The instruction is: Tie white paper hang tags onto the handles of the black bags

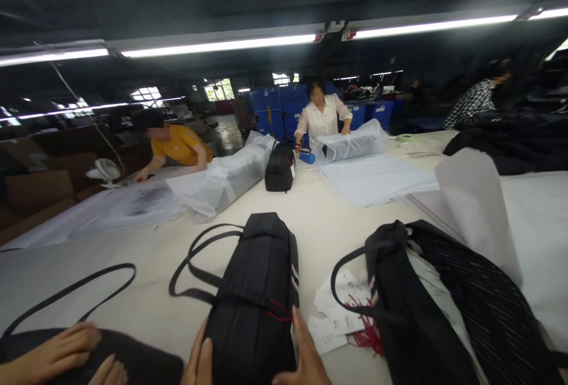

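Closest to the lens, the left hand [199, 364] and right hand [304, 355] sit flat against either side of a black bag [257, 290]. Fingers are straight and not curled round anything, so it's more a squeeze between open palms. That bag lies lengthwise at the near edge of the table [323, 219], its straps [195, 255] looped out to the left. Further left, someone else's hand [57, 349] rests on a second bag [146, 364]. Off to the right is a third bag [399, 314], with paper tags [337, 308] and red string [368, 335] just beside it. Table top is pale and huge, with white covers [222, 181] and sheets [377, 178] spread further back, where a person in yellow [177, 144] and a person in white [323, 119] work. Room's a dim workshop, with tube lights [217, 46] overhead and blue crates [270, 107] at the back.
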### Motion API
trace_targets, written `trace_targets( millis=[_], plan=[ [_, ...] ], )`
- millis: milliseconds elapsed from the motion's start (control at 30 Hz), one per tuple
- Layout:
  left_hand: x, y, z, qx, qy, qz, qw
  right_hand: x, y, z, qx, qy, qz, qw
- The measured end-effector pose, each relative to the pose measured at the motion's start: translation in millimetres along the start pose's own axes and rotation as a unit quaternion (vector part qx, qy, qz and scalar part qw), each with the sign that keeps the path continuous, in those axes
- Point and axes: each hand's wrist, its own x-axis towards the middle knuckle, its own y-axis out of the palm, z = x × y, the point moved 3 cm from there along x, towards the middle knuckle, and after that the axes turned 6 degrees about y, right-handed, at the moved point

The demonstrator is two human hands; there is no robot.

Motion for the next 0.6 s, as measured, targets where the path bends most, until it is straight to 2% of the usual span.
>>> trace_targets(
  millis=[100,167,233,333,433,500,600],
  plan=[
    [37.8,25.5,-15.3,0.016,0.016,0.033,0.999,28.2,-13.5,16.8,0.029,0.026,-0.006,0.999],
    [57.6,41.0,-23.7,0.041,0.029,0.043,0.998,41.4,-23.0,22.1,0.028,0.014,0.002,1.000],
    [72.1,55.0,-27.7,0.069,0.046,0.037,0.996,49.1,-35.3,16.2,0.010,-0.011,-0.027,1.000],
    [85.8,71.8,-25.8,0.099,0.073,0.024,0.992,49.8,-64.8,-16.1,-0.044,0.002,-0.163,0.986],
    [93.1,79.5,-19.3,0.114,0.079,0.013,0.990,48.1,-106.7,-61.1,-0.114,0.075,-0.283,0.949],
    [97.3,81.2,-16.1,0.121,0.079,0.006,0.990,56.3,-135.6,-89.4,-0.142,0.128,-0.313,0.930],
    [105.4,84.4,-13.4,0.136,0.082,0.014,0.987,78.1,-164.5,-119.8,-0.152,0.181,-0.315,0.919]
  ],
)
